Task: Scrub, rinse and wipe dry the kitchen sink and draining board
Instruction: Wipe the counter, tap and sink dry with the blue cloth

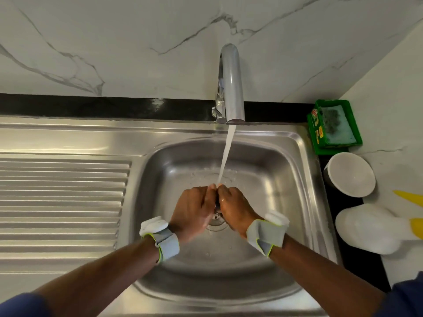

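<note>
One steel sink [286, 179] sits in the middle of the view, a single basin with one drain [216, 221] in its floor. One ridged draining board [61, 191] joins it on the left as part of the same steel sheet. One chrome tap [231, 88] rises at the back rim, and one stream of water [226, 156] runs from it onto the person's two hands.

The left hand [192, 209] and the right hand [235, 209] meet over the drain, with fingers curled inward and fingertips touching under the stream. Something dark shows in the gap between them. I cannot tell whether either hand grips anything.

Each wrist carries one grey band, two in all: the left band [164, 243] and the right band [266, 234].

Right of the basin stand three things on the counter: one green tray [353, 124] with a blue cloth [343, 131] in it, one round white container [350, 175] and one white bottle [366, 229] lying on its side. Behind the sink a black strip [91, 106] runs below the marble wall [114, 42].
</note>
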{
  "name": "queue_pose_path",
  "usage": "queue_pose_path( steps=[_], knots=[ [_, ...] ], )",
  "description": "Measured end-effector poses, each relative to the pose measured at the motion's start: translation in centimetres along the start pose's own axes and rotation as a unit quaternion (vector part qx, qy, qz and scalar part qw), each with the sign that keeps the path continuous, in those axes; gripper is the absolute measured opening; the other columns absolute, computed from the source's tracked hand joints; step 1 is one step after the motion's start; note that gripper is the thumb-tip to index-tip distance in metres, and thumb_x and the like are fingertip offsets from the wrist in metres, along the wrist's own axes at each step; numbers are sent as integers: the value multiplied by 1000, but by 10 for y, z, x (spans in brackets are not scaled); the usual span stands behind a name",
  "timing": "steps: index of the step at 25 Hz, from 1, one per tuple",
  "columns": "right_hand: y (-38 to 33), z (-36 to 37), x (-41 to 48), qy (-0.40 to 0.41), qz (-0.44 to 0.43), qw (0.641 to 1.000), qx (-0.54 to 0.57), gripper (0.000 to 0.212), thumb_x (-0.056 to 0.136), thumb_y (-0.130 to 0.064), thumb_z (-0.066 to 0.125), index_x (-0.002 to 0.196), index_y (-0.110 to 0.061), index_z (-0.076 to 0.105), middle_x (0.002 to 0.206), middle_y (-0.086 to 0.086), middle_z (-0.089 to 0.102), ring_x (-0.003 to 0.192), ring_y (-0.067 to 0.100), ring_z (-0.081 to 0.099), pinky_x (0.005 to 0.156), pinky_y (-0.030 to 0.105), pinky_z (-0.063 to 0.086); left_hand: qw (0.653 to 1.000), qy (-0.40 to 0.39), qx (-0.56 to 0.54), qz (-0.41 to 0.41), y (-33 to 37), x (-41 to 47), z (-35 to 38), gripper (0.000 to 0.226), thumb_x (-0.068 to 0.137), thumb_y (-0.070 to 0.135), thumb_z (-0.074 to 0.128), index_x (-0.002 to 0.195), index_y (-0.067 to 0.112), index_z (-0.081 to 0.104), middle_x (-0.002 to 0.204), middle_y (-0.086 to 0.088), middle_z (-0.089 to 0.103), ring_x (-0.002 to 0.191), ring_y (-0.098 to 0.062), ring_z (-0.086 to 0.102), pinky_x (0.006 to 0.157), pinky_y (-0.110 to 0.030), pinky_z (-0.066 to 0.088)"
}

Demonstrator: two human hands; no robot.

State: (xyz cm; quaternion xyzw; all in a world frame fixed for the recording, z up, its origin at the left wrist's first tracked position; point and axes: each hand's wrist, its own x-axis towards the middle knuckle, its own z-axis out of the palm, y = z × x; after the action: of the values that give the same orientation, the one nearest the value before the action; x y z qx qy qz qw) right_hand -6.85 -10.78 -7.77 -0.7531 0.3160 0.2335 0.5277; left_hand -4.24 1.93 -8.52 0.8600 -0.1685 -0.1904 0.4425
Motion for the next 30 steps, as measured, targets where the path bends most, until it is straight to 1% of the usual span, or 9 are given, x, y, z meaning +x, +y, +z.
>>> queue_pose_path(
  steps=[3,6,9,10,14,19,24,27,30],
  knots=[
    [24,7,-3,175,-218,934,-222,60,103,-50,20,59,-19,46,63,11,64,62,33,59,60,39,46,856,-65,-324,-399,23,-3,16,41,106,26,34,66,19,42,58,0,35,47,-12,28,48,-23,22],
    [44,-3,10,202,-372,857,-294,51,105,-39,26,61,-24,49,50,1,57,45,29,54,49,28,30,827,-91,-335,-441,14,-1,25,38,102,26,34,64,22,40,57,2,39,48,-15,31,46,-23,24],
    [37,6,24,155,-178,951,-199,27,106,-33,33,98,-16,53,72,-2,57,67,29,59,59,30,34,987,6,-7,-158,-18,-4,28,43,106,53,32,90,24,59,83,0,65,69,-24,61,64,-35,50],
    [31,6,29,106,-78,984,-118,23,106,-29,36,99,-15,53,78,0,55,70,27,57,61,30,36,996,4,92,-15,-29,-7,26,40,106,55,34,116,24,57,106,-2,66,80,-21,66,72,-37,55],
    [10,-22,26,-212,179,952,129,32,92,-15,29,65,-19,45,55,-1,33,40,8,23,41,18,16,897,-37,321,302,-60,-7,4,65,104,41,49,158,11,27,137,-13,56,106,-27,64,81,-37,57],
    [-6,-35,1,-355,146,918,103,41,94,-17,25,59,-22,44,51,-6,24,40,6,16,45,20,7,859,35,327,391,-40,13,-7,31,100,43,47,95,14,56,77,-3,63,58,-23,58,55,-29,41],
    [-5,-15,-6,54,-195,975,89,21,95,-4,38,86,-16,53,58,-5,50,49,10,45,47,27,39,1000,18,-14,15,20,-7,7,50,107,41,31,60,27,37,48,9,36,43,-10,34,53,-25,26],
    [15,-17,6,93,-340,926,-138,11,88,-24,46,96,-28,39,56,-8,55,53,17,55,55,34,45,869,-12,-334,-366,44,-3,19,49,108,34,33,63,18,42,51,1,37,42,-12,29,47,-25,22],
    [31,-17,12,112,-441,846,-277,23,87,-36,44,106,-25,35,56,-6,60,47,20,56,49,26,40,849,-83,-312,-418,36,0,17,49,108,40,32,63,21,39,50,2,38,39,-11,29,44,-21,22]
  ],
)
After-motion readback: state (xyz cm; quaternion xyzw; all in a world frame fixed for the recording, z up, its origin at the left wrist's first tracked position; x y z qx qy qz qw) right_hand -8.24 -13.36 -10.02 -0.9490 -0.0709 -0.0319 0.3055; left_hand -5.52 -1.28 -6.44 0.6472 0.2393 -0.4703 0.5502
